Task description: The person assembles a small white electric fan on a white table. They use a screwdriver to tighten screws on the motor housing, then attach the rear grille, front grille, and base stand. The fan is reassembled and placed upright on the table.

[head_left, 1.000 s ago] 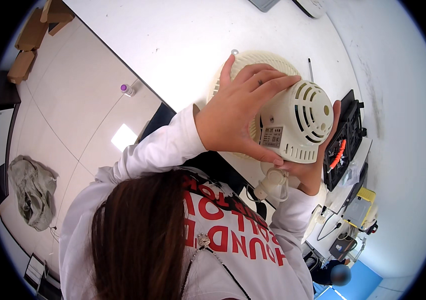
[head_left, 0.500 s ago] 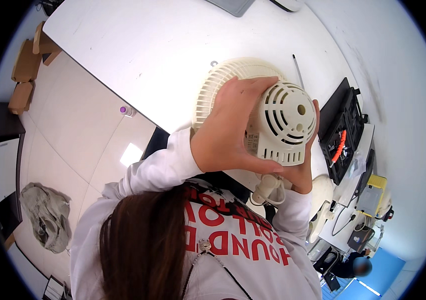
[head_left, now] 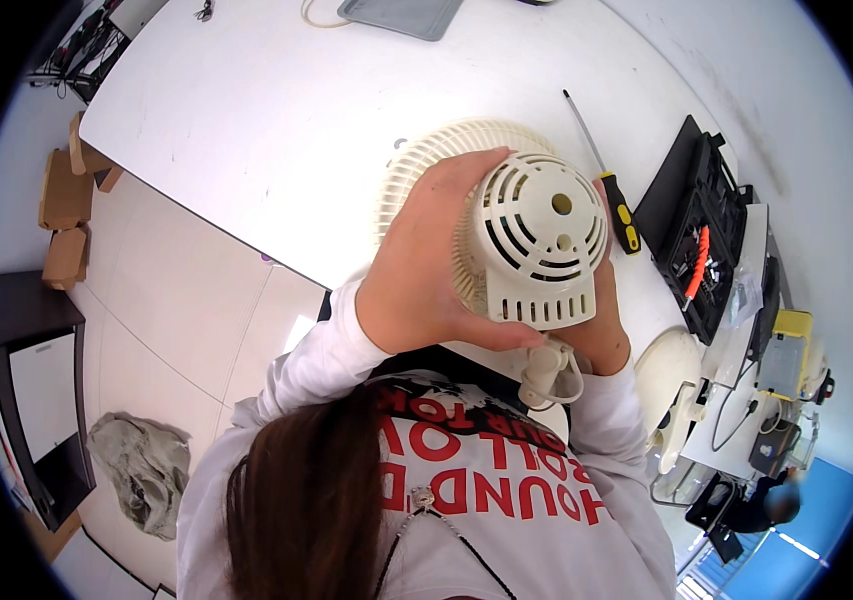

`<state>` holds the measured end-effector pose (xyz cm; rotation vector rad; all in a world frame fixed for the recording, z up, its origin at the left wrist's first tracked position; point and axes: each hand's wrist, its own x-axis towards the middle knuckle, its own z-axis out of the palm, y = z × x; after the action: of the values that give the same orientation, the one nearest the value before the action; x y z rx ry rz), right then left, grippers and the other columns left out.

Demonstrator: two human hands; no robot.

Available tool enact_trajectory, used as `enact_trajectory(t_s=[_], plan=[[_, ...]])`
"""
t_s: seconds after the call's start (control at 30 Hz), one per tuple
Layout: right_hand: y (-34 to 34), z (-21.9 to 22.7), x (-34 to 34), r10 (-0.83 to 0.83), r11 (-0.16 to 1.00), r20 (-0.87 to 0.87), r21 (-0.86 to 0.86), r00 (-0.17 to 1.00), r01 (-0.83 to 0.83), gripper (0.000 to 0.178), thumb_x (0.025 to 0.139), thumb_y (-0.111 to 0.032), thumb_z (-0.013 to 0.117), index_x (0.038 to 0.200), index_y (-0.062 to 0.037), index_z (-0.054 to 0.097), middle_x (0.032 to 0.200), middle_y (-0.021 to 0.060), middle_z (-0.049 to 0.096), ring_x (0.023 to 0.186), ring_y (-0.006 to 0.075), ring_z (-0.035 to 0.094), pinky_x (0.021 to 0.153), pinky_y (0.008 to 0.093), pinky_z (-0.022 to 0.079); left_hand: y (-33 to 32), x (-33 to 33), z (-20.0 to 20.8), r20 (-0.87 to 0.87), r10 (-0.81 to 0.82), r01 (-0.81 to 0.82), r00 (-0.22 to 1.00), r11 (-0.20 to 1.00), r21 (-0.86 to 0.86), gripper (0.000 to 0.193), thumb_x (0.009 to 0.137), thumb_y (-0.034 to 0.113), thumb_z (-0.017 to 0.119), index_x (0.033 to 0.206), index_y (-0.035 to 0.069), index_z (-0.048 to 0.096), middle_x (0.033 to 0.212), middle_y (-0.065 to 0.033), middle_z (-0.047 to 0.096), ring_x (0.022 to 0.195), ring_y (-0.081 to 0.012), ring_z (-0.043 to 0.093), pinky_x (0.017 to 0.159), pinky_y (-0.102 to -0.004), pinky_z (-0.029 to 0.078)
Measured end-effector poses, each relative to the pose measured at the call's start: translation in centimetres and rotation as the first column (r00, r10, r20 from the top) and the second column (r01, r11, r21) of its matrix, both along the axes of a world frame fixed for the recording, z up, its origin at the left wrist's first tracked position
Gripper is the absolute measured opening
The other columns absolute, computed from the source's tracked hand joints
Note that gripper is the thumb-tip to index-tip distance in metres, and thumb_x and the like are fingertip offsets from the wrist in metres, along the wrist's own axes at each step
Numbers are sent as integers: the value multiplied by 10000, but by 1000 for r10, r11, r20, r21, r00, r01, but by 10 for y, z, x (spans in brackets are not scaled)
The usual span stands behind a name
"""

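Observation:
A cream electric fan stands face down on the white table point(head_left: 247, 130), with its round grille point(head_left: 467, 135) underneath and the slotted motor cover point(head_left: 537, 230) on top. Both hands clasp the cover. My left hand point(head_left: 422, 260) wraps its left side, fingers at the far edge and thumb along the near edge. My right hand point(head_left: 605, 325) closes round the right side, its fingers partly hidden behind the cover. The fan's neck point(head_left: 544, 370) and a loop of cord project toward my body. Just right of the cover lies a black and yellow screwdriver point(head_left: 622, 212).
An open black tool case point(head_left: 702, 250) with an orange-red tool lies at the right. A cream fan base point(head_left: 672, 370) is nearer me. At the far edge rests a grey tray point(head_left: 407, 15), and a small metal ring point(head_left: 401, 144) lies beside the grille. A person point(head_left: 762, 500) sits beyond.
My view has shifted, and the fan with both hands appears slightly further left. The screwdriver's handle, hidden before, now shows. A label on the housing's left side has gone out of sight.

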<state>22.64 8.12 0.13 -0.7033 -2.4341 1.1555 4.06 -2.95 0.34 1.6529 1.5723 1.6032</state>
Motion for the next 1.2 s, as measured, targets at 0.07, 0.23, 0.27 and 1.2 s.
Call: enact_trajectory(t_s=[0.07, 0.23, 0.27, 1.2], plan=[[2, 2, -4, 27, 994, -80, 110, 996, -18, 1111, 639, -248, 843, 1457, 35, 146, 1425, 234, 364, 1259, 371, 453, 1045, 404, 366, 1, 2, 1, 37, 1, 0, 999, 1000, -30, 1181, 403, 342, 932, 1375, 8, 349, 1295, -146, 482, 1182, -277, 509, 1001, -377, 411], [8, -6, -4, 80, 980, -169, 194, 982, -46, 1174, 594, -239, 870, 1466, 19, 126, 1441, 219, 350, 1251, 389, 458, 1035, 399, 379, 3, 2, 3, 91, -24, 31, 996, 996, -79, 1185, 385, 287, 920, 1380, 7, 341, 1284, -139, 492, 1185, -260, 510, 1011, -367, 410], [8, -6, -4, 78, 984, -180, 169, 981, -48, 1181, 588, -237, 874, 1466, 17, 126, 1444, 215, 349, 1251, 388, 457, 1037, 397, 377, 4, 2, 3, 115, -31, 41, 993, 996, -83, 1189, 381, 276, 917, 1384, 7, 338, 1286, -138, 491, 1191, -259, 506, 1017, -368, 406], [11, -15, 0, 38, 979, -194, 204, 980, 2, 1074, 617, -518, 776, 1461, -91, 267, 1425, 121, 418, 1339, 283, 374, 1131, 507, 160, 13, 19, 12, 526, -65, 97, 848, 995, -34, 1295, 468, 306, 945, 1438, -43, 161, 1363, -210, 415, 1235, -307, 484, 1021, -420, 422]])
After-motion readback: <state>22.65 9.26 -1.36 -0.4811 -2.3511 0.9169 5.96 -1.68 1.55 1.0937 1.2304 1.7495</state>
